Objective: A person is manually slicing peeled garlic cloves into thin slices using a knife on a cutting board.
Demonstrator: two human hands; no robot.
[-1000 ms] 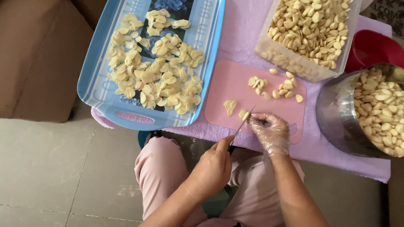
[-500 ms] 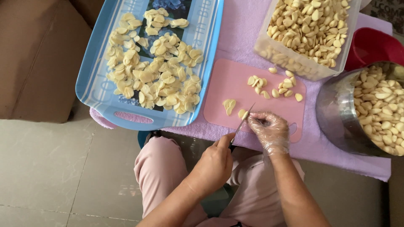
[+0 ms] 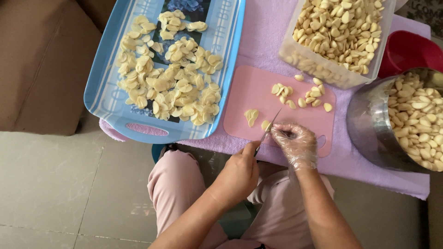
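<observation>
The pink cutting board lies at the near edge of the tabletop, with bare surface only at its left half; a blue tray of slices borders it left, and one clear tub and one steel bowl of cloves border it behind and right. One knife and one cut slice pile are present. The left hand has its grip clenched on the knife handle, and the gloved right hand pinches a garlic clove at the board's near edge, against the blade.
</observation>
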